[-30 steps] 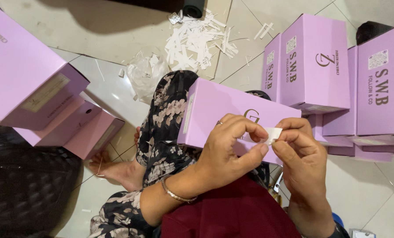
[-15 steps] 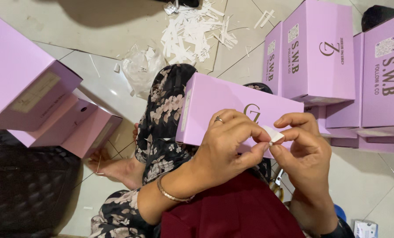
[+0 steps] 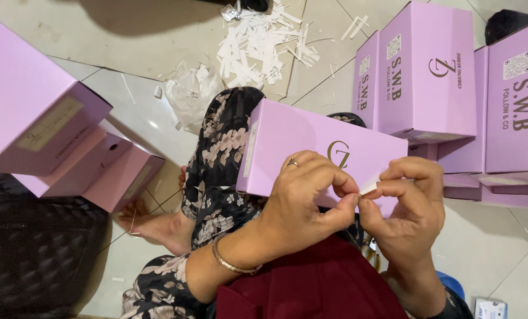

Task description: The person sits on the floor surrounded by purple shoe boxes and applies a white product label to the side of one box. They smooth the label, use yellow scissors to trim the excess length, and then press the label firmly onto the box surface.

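We pinch a small white sticker strip (image 3: 369, 188) between left hand (image 3: 299, 207) and right hand (image 3: 408, 207), fingertips together, just near of the lilac shoebox (image 3: 299, 147) (long axis left-right) on our lap.

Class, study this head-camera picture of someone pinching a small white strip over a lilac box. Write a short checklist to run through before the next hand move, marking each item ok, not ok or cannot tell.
1. Left hand pinches the white strip: ok.
2. Right hand pinches the same strip: ok.
3. Lilac box rests steady on the lap: ok.
4. Strip's backing already peeled: cannot tell, fingers cover it.
5. Floor free of litter: not ok, white paper scraps lie ahead.
6. Stacked lilac boxes stand apart from the hands: ok.
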A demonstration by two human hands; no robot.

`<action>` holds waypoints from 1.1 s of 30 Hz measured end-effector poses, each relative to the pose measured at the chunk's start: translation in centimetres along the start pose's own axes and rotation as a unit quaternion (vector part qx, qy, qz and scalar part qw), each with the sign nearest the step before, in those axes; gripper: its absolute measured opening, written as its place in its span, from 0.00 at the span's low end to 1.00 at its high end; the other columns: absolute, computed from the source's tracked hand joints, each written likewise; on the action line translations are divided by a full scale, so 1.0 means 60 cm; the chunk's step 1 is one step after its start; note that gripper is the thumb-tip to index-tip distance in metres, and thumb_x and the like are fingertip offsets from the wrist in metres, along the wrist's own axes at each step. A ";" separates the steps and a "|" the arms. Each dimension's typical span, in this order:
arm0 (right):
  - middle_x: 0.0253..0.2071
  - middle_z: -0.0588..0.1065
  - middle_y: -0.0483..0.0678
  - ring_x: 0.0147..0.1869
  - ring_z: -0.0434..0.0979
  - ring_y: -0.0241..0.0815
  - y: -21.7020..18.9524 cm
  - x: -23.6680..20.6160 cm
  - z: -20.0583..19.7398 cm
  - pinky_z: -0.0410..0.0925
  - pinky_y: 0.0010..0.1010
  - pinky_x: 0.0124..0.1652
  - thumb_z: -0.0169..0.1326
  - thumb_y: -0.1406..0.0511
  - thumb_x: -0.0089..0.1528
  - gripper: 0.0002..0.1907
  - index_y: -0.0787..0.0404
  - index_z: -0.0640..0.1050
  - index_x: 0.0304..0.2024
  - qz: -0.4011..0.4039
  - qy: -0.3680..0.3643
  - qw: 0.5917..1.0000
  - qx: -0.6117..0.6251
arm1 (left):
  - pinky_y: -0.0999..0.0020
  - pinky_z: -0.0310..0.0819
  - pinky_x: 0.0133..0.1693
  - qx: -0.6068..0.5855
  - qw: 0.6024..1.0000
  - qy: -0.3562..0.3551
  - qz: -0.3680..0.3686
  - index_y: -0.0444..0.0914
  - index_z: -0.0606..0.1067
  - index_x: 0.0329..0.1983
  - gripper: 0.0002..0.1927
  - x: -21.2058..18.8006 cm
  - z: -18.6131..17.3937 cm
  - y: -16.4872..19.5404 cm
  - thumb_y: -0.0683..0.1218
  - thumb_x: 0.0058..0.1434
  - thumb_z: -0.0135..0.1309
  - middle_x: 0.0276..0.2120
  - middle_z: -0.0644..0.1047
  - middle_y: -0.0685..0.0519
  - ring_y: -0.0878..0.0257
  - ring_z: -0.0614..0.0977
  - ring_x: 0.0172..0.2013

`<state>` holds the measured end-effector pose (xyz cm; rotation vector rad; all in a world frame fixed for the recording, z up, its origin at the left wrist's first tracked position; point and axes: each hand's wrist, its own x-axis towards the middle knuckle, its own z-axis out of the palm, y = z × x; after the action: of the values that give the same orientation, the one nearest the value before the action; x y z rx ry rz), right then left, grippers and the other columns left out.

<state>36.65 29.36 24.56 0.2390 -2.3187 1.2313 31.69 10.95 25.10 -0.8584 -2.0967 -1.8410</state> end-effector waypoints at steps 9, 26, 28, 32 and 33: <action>0.42 0.70 0.43 0.52 0.67 0.44 -0.026 0.018 -0.006 0.60 0.35 0.53 0.66 0.70 0.47 0.11 0.55 0.78 0.30 -0.094 -0.006 0.977 -0.193 | 0.63 0.69 0.51 -0.006 1.000 -0.014 -0.017 0.40 0.77 0.34 0.04 -0.002 -0.008 0.000 0.41 0.56 0.61 0.31 0.78 0.56 0.60 0.80 0.37; 0.41 0.71 0.44 0.51 0.69 0.46 -0.025 0.019 0.019 0.61 0.37 0.52 0.64 0.70 0.46 0.10 0.57 0.77 0.29 -0.075 0.001 0.985 -0.156 | 0.60 0.72 0.43 -0.011 0.999 0.011 -0.036 0.36 0.72 0.34 0.05 -0.014 0.013 -0.008 0.38 0.56 0.56 0.32 0.76 0.49 0.52 0.78 0.38; 0.42 0.72 0.45 0.51 0.68 0.46 -0.023 0.014 0.017 0.62 0.37 0.52 0.64 0.71 0.46 0.10 0.57 0.77 0.29 -0.066 0.004 0.987 -0.148 | 0.60 0.72 0.43 -0.021 0.999 0.009 -0.035 0.36 0.72 0.35 0.05 -0.018 0.014 -0.008 0.39 0.57 0.56 0.32 0.76 0.48 0.51 0.77 0.38; 0.43 0.71 0.46 0.53 0.67 0.45 -0.018 0.005 0.016 0.63 0.34 0.53 0.62 0.73 0.48 0.10 0.59 0.76 0.31 -0.045 0.011 0.993 -0.110 | 0.60 0.72 0.44 -0.029 0.999 0.012 -0.031 0.36 0.72 0.37 0.05 -0.020 0.019 -0.006 0.39 0.59 0.56 0.33 0.76 0.49 0.52 0.77 0.38; 0.44 0.71 0.46 0.53 0.67 0.44 -0.016 0.005 0.015 0.63 0.34 0.53 0.62 0.73 0.49 0.10 0.59 0.76 0.31 -0.039 0.009 0.994 -0.101 | 0.60 0.72 0.44 -0.029 0.999 0.011 -0.032 0.36 0.72 0.37 0.05 -0.020 0.020 -0.006 0.39 0.59 0.56 0.33 0.75 0.49 0.52 0.77 0.38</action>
<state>36.44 28.11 25.01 0.2446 -2.3731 0.9497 32.69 11.77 23.97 -0.7885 -2.0893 -1.9440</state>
